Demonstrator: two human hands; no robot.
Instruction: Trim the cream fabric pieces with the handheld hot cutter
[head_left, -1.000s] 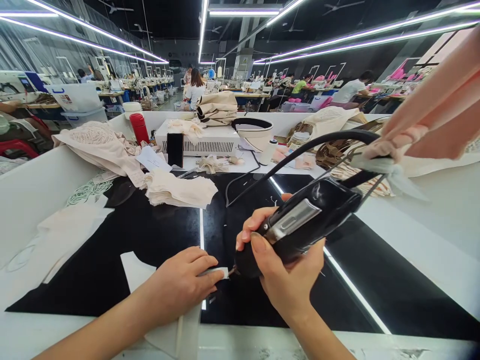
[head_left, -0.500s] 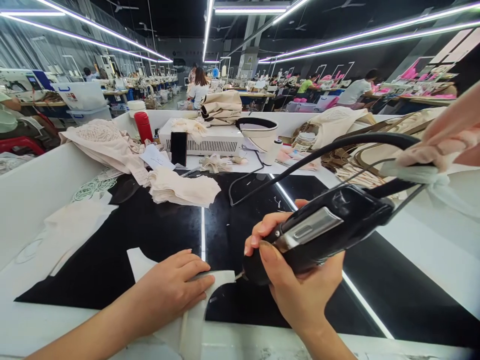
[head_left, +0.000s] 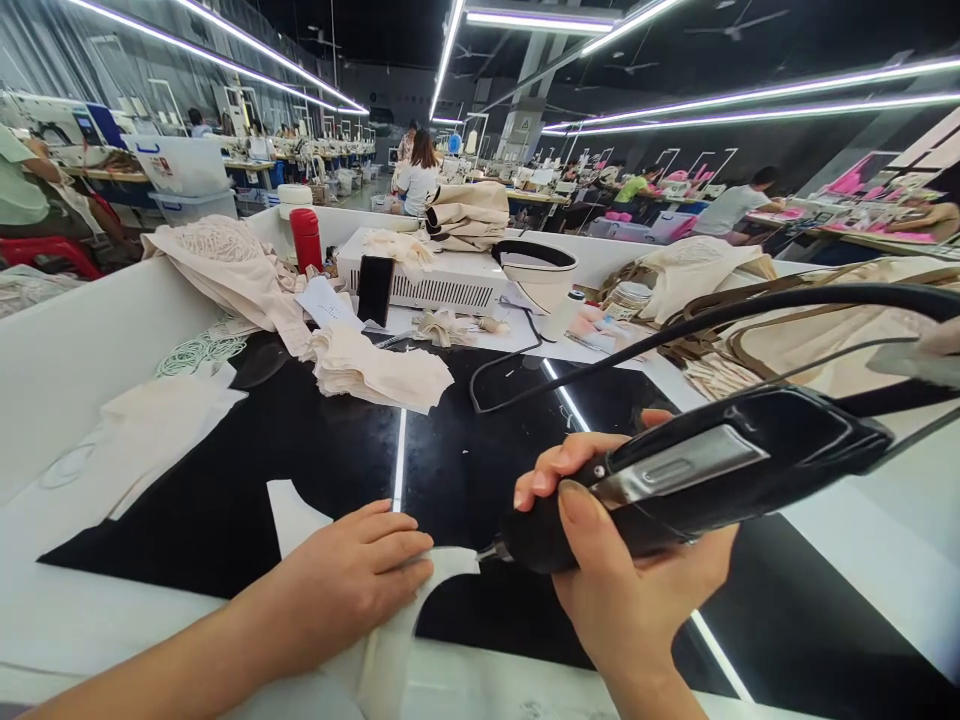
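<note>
My left hand (head_left: 356,585) lies flat, palm down, on a curved white fabric piece (head_left: 442,570) on the black work surface (head_left: 480,480). Its fingers are a little apart. My right hand (head_left: 630,560) is wrapped round a black handheld tool (head_left: 720,460) with a silver plate on its side. The tool's thin metal tip points left and is at the right end of the fabric piece. A black cable runs from the tool's rear to the upper right. Another person's hand (head_left: 946,345) shows in part at the right edge, by the cable and a pale cloth.
A stack of cream fabric pieces (head_left: 375,370) lies beyond my left hand. Behind it are a phone (head_left: 375,290), a red bottle (head_left: 306,240) and a white vented box (head_left: 427,285). More fabric (head_left: 142,430) lies left. Cream pieces with brown edging (head_left: 825,330) fill the back right.
The view has shifted a little. My right hand and the tool have moved right and the tool lies flatter. The other person's hand has moved right, mostly out of view. My left hand stays on the fabric.
</note>
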